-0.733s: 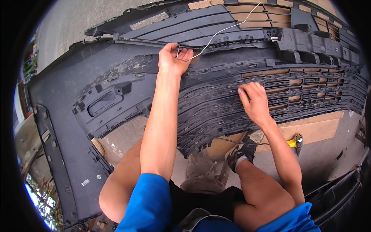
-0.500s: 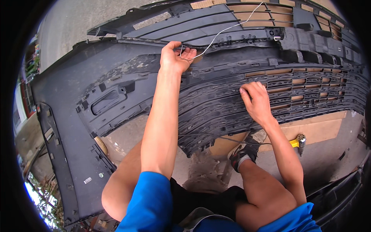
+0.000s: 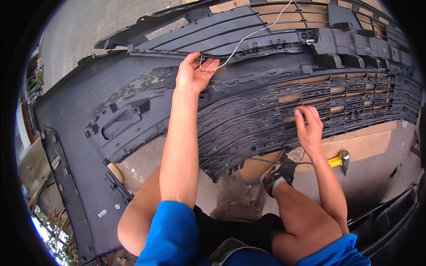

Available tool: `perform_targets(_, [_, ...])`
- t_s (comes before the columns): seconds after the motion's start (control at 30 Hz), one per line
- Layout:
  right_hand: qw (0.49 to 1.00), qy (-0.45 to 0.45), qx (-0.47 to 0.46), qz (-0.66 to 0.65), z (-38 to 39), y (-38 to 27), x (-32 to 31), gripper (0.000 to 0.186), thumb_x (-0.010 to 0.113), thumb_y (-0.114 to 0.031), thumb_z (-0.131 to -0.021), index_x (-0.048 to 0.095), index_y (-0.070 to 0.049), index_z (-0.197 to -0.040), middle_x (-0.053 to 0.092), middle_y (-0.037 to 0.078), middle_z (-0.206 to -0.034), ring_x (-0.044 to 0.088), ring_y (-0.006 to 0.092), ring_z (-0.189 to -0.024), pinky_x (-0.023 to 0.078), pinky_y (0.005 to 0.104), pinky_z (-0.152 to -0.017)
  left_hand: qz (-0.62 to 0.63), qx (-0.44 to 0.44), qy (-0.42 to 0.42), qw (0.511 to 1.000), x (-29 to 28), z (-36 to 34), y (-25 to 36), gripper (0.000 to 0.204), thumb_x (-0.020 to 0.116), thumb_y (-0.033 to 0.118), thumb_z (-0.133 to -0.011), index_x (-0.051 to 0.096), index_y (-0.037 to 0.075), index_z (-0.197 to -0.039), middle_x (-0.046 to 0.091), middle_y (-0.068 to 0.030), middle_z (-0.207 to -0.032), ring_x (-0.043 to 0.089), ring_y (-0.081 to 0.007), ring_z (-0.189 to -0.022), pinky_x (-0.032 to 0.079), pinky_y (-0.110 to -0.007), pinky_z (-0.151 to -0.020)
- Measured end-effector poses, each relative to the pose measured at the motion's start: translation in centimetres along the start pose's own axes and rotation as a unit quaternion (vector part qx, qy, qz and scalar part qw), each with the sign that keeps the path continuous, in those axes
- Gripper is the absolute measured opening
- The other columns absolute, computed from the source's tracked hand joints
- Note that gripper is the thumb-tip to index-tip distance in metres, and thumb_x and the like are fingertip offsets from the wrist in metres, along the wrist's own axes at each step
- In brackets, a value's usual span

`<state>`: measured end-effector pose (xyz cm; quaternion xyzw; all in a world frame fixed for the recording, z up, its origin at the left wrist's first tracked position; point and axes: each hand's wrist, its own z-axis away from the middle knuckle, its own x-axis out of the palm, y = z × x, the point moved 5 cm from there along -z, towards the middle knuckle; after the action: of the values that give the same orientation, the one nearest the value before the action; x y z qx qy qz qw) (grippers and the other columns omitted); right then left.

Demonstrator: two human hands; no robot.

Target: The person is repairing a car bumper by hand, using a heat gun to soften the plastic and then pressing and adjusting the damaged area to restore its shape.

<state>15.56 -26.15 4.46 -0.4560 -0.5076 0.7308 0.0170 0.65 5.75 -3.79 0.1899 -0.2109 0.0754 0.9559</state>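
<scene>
A large black plastic car bumper (image 3: 57, 115) lies across the view in front of me, with slatted grille sections. My left hand (image 3: 195, 73) is closed on a thin whitish wire (image 3: 242, 40), close to the bumper's long inner ridge. The wire has a bent end at the fingers and runs up and right over the upper grille (image 3: 293, 20). Over the lower grille (image 3: 350, 95) is my right hand (image 3: 309, 131), its fingers curled and thumb drawn in. Its fingertips point away, so what they hold, if anything, is hidden.
A yellow-handled tool with a rounded metal end (image 3: 344, 159) rests on the right, near a dark cable (image 3: 239, 155). Flat cardboard (image 3: 364, 142) lies under the bumper's near edge. My shoe (image 3: 282, 173) is close to that edge. Dark panels (image 3: 395, 213) stand at lower right.
My right hand has moved right and slightly nearer to me over the grille. The left hand has shifted a little left and nearer, keeping the wire. The view has tilted slightly.
</scene>
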Motion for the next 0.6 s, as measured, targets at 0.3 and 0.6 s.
perform_targets(0.3, [0.912, 0.243, 0.328, -0.049, 13.6, 9.7, -6.2, 0.021, 0.054, -0.016, -0.099, 0.062, 0.003, -0.101, 0.061, 0.005, -0.088, 0.053, 0.0121, -0.079, 0.046, 0.0272, -0.073, 0.119, -0.003, -0.005, 0.993, 2.1, 4.1, -3.4, 0.069, 0.034, 0.038, -0.101, 0.018, -0.018, -0.138, 0.033, -0.0354, -0.142, 0.034, -0.0479, -0.135, 0.034, -0.054, -0.112])
perform_targets(0.6, [0.885, 0.238, 0.4, -0.004, 18.1, 10.6, -6.3, 0.025, 0.053, -0.02, -0.098, 0.062, 0.003, -0.099, 0.059, 0.006, -0.08, 0.053, 0.0137, -0.075, 0.045, 0.0284, -0.072, 0.097, 0.038, 0.008, 0.995, 0.9, 3.2, -3.2, 0.038, 0.032, 0.024, -0.104, 0.031, -0.008, -0.124, 0.043, -0.0332, -0.133, 0.048, -0.0459, -0.124, 0.044, -0.055, -0.103])
